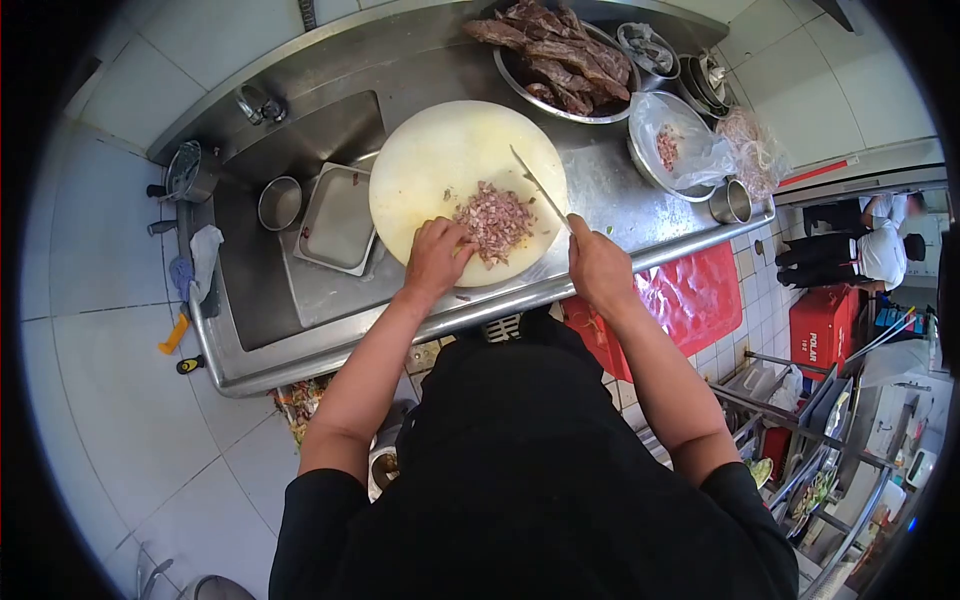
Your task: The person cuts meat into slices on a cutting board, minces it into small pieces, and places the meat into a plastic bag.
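A round white cutting board [415, 160] lies on the steel counter, with a pile of chopped reddish-purple onion [495, 222] at its lower right. At the pile's left edge is my left hand [438, 258], its fingers bent and pressed together; whatever they pinch is too small to name. My right hand [597, 262] is wrapped round the handle of a knife [540, 187], just off the board's right edge. The blade points up and left across the board, right of the onion and apart from my left hand.
Behind the board stands a bowl of dark meat [570, 60]. To its right is a bowl lined with a plastic bag [690, 150]. A steel tray [337, 218] and a metal cup [280, 203] are at the left. Two people [880, 245] stand far right.
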The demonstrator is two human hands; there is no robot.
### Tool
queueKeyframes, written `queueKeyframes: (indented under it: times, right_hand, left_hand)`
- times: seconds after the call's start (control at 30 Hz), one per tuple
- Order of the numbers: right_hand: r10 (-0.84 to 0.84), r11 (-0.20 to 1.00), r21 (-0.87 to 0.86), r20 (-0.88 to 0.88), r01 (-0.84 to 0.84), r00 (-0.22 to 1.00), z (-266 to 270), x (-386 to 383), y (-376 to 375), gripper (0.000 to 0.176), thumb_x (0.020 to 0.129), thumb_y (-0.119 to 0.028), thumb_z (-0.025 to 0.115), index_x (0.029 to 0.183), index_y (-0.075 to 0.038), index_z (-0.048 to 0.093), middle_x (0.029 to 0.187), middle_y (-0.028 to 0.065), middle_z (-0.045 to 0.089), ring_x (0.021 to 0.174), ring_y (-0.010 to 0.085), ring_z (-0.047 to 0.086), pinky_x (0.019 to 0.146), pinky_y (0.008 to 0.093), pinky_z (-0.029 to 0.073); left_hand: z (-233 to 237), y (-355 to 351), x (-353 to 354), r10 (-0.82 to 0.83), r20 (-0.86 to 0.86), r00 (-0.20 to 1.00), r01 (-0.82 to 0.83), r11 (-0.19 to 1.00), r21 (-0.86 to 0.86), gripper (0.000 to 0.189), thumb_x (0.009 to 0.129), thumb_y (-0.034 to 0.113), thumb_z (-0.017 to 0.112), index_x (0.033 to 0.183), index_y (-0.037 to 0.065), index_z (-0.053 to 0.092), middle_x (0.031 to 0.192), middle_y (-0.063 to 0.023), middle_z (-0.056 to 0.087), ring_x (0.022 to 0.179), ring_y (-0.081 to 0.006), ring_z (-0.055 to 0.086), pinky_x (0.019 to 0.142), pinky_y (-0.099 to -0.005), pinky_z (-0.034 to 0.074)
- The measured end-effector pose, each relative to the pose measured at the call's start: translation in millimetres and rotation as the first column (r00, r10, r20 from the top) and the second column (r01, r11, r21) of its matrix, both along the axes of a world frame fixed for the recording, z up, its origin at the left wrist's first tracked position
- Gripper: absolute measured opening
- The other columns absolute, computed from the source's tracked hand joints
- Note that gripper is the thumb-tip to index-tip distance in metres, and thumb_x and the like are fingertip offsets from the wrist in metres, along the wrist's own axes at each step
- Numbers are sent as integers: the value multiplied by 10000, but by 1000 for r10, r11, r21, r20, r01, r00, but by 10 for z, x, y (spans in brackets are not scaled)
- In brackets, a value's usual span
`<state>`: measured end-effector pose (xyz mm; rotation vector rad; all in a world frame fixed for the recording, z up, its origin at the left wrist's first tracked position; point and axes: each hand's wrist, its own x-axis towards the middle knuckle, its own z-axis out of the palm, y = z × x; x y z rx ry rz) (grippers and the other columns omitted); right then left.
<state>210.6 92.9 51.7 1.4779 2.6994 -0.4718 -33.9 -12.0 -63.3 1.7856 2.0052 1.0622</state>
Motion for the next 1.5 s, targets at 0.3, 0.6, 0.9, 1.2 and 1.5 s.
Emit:
queueKeyframes:
  times: [0.3, 0.6, 0.9, 1.2, 1.5]
  right_hand:
    - [-29, 988, -152, -96, 14, 995, -212, 50, -91, 294, 1011, -198, 532, 1280, -85, 573, 856, 238, 708, 823, 437, 706, 747, 568, 549]
    - [-494, 700, -699, -324, 148, 807, -566, 505, 101, 292, 1034, -247, 599, 1188, 0, 611, 648, 68, 595, 467, 138, 552, 448, 335, 459]
    - [-373, 660, -751, -300, 24, 878, -789, -115, -61, 310, 1031, -265, 585, 1181, 5, 564, 698, 169, 643, 506, 244, 636, 509, 399, 513]
    - [-199, 756, -608, -567, -242, 799, -983, -466, -116, 218, 1050, -214, 557, 1139, -15, 543, 680, 91, 601, 503, 178, 572, 498, 359, 489]
    - [-405, 538, -804, -512, -255, 757, -582, -128, 409, 230, 1039, -206, 549, 1176, -22, 531, 740, 129, 610, 521, 196, 603, 507, 375, 510]
  left_hand:
    - [-87, 496, -315, -39, -61, 997, 36, 998, -58, 729, 944, 481, 677, 1481, 36, 465, 1509, -252, 444, 1387, -434, 427, 1183, -499, 339]
    - [156, 453, 88, -306, -86, 948, 278, 929, -246, 988, 845, 694, 681, 1568, 89, 386, 1603, -234, 331, 1490, -426, 307, 1252, -501, 257]
    - [39, 525, 676, 240, -163, 957, -261, 957, -124, 732, 949, 494, 648, 1542, 122, 434, 1603, -254, 320, 1455, -488, 315, 1214, -565, 259]
    - [-203, 755, 614, 577, 295, 762, -625, 774, 101, 315, 922, 158, 679, 1210, 34, 702, 1426, -223, 530, 1259, -388, 563, 1081, -442, 456]
    - [226, 1308, 890, 579, 225, 784, -613, 781, 124, 318, 927, 179, 706, 1219, 52, 711, 1434, -214, 543, 1303, -373, 540, 1097, -434, 448]
